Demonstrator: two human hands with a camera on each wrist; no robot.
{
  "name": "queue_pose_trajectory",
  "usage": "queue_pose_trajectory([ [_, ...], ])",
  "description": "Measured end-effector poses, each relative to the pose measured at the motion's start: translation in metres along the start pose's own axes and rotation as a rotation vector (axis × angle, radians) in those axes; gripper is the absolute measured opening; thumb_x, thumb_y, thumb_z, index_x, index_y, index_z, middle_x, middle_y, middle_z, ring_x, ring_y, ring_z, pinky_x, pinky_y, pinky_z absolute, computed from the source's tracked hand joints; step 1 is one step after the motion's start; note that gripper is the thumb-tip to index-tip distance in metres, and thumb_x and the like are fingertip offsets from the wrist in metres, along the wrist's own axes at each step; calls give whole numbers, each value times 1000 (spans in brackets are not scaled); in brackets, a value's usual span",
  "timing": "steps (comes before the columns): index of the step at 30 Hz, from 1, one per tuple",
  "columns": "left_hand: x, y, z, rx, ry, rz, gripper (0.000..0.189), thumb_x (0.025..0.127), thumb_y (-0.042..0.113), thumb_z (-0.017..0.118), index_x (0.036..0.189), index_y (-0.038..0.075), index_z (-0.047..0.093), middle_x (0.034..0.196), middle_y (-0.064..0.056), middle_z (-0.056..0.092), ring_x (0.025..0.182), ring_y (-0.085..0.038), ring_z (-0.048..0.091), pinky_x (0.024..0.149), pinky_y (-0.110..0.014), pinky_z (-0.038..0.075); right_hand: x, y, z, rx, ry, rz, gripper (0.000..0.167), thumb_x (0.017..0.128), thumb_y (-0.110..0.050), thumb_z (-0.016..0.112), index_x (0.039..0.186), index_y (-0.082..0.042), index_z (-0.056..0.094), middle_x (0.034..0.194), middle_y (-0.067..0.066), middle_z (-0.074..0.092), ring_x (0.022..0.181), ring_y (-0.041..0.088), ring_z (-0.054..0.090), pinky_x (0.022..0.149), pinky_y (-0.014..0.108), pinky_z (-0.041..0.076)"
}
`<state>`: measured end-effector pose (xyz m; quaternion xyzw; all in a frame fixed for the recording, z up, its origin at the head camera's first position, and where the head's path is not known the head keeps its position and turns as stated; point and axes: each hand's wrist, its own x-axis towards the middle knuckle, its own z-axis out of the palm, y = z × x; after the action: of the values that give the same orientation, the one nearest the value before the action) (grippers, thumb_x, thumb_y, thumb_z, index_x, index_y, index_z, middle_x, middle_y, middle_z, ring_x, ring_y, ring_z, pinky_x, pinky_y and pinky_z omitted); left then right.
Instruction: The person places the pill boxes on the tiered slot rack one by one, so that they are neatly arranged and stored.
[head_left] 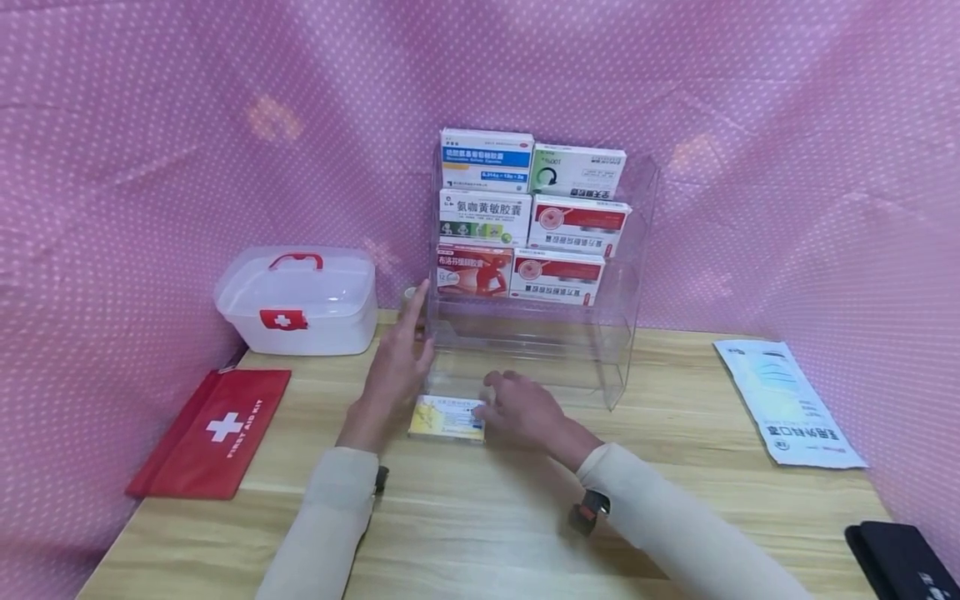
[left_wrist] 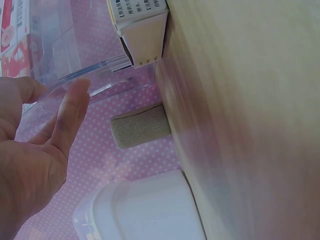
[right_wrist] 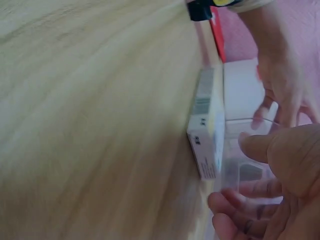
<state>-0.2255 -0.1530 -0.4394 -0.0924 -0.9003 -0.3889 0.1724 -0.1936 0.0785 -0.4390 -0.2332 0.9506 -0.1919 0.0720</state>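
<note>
A clear acrylic rack stands at the back of the table, with medicine boxes on its upper tiers. In front of its base lies a yellow-and-white medicine box, flat on the wood. My left hand is at the rack's left side, fingers extended, fingertips right at the panel edge in the left wrist view. Beside the yellow-and-white box, my right hand has loosely bent fingers, with thumb and fingers apart in the right wrist view. Its fingertips overlap the box's right end in the head view.
A white first-aid case and a red pouch are on the left. Behind the left hand stands a tan bandage roll. A mask packet and a black item lie right. Pink dotted cloth surrounds the table.
</note>
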Motion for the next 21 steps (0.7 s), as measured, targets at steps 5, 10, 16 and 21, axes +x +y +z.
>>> queue_pose_trajectory([
  [5,2,3,0,7,-10,-10,108,103,3,66,168,57,0,153,-16,59,131,-35,65,111,-53,60,-1,-5,6,-59,11,19,57,96,-44,80,138,-8,68,130,16,69,95,28,69,80,48,66],
  [10,2,2,0,6,-5,0,107,102,3,66,169,56,1,158,-16,56,133,-36,65,113,-54,59,-7,-6,13,-39,24,54,68,97,-41,80,154,-13,56,128,17,62,81,23,63,68,41,64],
  [16,0,0,-1,4,-6,12,107,102,1,65,170,54,2,162,-16,53,134,-35,64,115,-53,58,-13,-3,20,19,37,18,72,98,-35,79,161,-19,48,128,17,60,83,24,63,68,40,62],
  [21,1,-1,0,8,1,24,109,101,-1,67,170,53,2,162,-15,53,130,-35,66,112,-52,60,-17,3,24,47,58,0,72,96,-32,81,158,-14,48,130,18,62,90,28,68,76,46,65],
])
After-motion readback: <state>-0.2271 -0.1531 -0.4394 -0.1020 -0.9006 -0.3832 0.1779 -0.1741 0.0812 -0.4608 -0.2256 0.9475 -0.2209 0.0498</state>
